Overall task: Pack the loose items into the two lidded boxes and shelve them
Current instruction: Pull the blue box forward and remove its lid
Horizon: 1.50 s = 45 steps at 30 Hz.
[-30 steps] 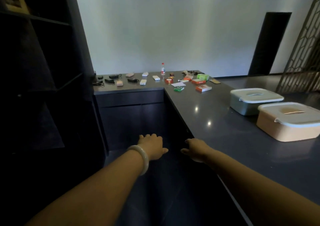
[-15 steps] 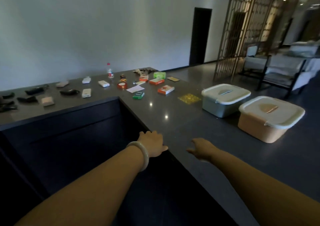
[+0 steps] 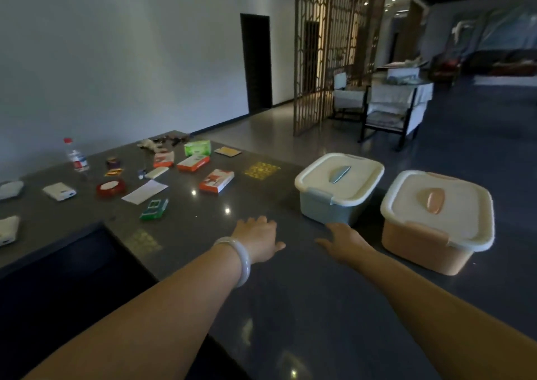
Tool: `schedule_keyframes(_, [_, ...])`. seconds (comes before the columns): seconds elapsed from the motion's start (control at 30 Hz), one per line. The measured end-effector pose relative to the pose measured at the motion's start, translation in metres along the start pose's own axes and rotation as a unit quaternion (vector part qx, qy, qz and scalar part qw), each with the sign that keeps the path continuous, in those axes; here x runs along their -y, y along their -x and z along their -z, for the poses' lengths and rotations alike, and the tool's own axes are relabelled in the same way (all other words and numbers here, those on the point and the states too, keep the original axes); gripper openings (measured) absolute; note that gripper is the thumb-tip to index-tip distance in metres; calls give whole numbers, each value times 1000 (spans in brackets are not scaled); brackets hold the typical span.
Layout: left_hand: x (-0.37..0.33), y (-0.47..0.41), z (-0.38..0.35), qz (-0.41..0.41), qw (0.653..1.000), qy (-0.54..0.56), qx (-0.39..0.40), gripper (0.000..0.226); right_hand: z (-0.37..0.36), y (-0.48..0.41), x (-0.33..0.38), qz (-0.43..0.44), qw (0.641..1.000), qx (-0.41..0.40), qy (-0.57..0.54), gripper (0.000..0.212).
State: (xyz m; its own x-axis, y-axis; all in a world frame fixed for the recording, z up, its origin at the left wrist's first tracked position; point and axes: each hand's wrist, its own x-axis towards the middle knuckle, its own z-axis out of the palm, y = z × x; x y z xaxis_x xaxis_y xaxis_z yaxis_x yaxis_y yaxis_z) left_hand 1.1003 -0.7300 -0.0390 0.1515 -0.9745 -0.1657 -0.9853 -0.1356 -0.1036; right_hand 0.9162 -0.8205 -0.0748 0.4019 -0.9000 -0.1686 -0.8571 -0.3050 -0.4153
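Boxes, where are they?
The blue box (image 3: 328, 206) and the orange box (image 3: 421, 248) sit side by side on the grey counter (image 3: 290, 307). Their white lids (image 3: 360, 176) are on, so I cannot see inside.
And the hands?
The left hand (image 3: 258, 241) and the right hand (image 3: 345, 243) hold nothing, fingers loose and a bit apart. The right hand is just beside the blue box. The loose items (image 3: 216, 180) lie further left.

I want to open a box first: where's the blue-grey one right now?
In the head view the blue-grey box sits right of centre on the counter, just beyond the right hand, with the peach box close on its right.
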Motion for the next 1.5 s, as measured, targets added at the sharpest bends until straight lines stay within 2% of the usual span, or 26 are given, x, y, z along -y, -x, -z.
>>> schedule_keyframes(0.2, [6,-110,15,-88,996,2,-14,61,26,-55,-16,-55,996,-69,-16,63])
schedule_keyframes(0.4, [16,-220,21,-196,979,15,-53,60,44,-108,-27,-171,973,-150,-24,62])
schedule_keyframes(0.53, [18,-281,26,-224,970,73,-64,68,53,-139,-32,-232,957,-169,-35,63])
schedule_keyframes(0.73, [2,-348,19,-192,963,189,-19,73,52,-188,-41,-298,933,-173,-104,80])
schedule_keyframes(0.9, [-9,-387,12,-148,948,282,18,78,53,-224,-56,-322,914,-201,-143,80])
schedule_keyframes(1.0, [-15,-398,5,-140,945,294,34,74,50,-235,-65,-340,903,-216,-147,79])
schedule_keyframes(1.1, [-16,-400,0,-136,941,308,40,71,45,-239,-65,-363,898,-226,-102,76])
schedule_keyframes(1.23, [-11,-396,-2,-130,943,304,39,68,42,-237,-58,-361,898,-237,-83,75])
schedule_keyframes(1.5, [3,-362,-8,-146,940,307,25,64,31,-198,-42,-375,889,-234,-121,66])
